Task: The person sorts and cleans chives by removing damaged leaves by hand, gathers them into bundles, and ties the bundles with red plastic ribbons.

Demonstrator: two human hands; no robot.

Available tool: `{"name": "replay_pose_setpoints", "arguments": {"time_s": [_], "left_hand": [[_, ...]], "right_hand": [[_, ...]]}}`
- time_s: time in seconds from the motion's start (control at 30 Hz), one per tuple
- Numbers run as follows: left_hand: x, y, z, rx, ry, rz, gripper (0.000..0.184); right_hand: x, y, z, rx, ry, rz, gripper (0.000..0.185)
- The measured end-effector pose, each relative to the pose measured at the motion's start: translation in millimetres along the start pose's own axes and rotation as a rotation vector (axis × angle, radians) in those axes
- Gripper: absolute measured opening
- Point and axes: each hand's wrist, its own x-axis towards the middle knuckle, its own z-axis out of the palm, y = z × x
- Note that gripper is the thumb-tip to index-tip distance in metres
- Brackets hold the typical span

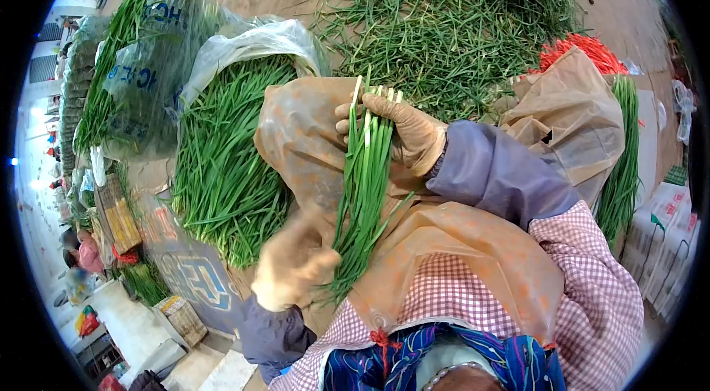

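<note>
My right hand (407,128), in a tan glove, is closed round a small bunch of garlic chives (366,169). The pale stem ends stick up above the fingers, and the green leaves hang down over my lap. My left hand (292,265), also gloved, is smeared by motion beside the lower leaves; whether it touches them I cannot tell. A translucent brownish apron (458,243) covers my lap and knees. Left of my knee, a large stack of chives (229,162) lies partly inside a clear plastic bag (244,47).
A heap of loose green leaves (444,21) spreads over the floor ahead. Red ties (584,53) lie beyond my right knee, beside more chives (620,162). Another plastic bag of chives (148,73) stands far left. White printed bundles (662,236) sit at right. People are in the left background.
</note>
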Motion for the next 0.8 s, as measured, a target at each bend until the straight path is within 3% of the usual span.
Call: {"name": "replay_pose_setpoints", "arguments": {"time_s": [0.07, 0.1, 0.2, 0.27, 0.3, 0.43, 0.53, 0.7, 0.8], "left_hand": [[12, 29, 0, 0.280, 0.505, 0.167, 0.055], [21, 40, 2, 0.293, 0.593, 0.251, 0.044], [59, 60, 22, 0.403, 0.360, 0.387, 0.036], [84, 59, 41, 0.661, 0.364, 0.505, 0.029], [89, 62, 47, 0.670, 0.342, 0.420, 0.021], [92, 62, 51, 0.144, 0.244, 0.138, 0.013], [95, 50, 48, 0.013, 0.251, 0.138, 0.010], [97, 57, 57, 0.240, 0.303, 0.159, 0.016], [101, 56, 56, 0.219, 0.248, 0.161, 0.015]], "right_hand": [[-1, 5, 3, -0.052, 0.031, -0.079, 0.036], [-2, 9, 7, -0.022, 0.053, -0.099, 0.036], [-4, 15, 17, 0.037, 0.069, -0.149, 0.037], [-3, 12, 16, 0.037, 0.011, -0.172, 0.037], [-4, 11, 17, 0.069, -0.018, -0.161, 0.036], [-8, 11, 15, 0.110, -0.023, -0.193, 0.035], [-5, 9, 9, 0.097, 0.029, -0.175, 0.033], [-10, 10, 16, 0.112, 0.089, -0.176, 0.033], [-12, 9, 15, 0.102, 0.085, -0.185, 0.034]]}}
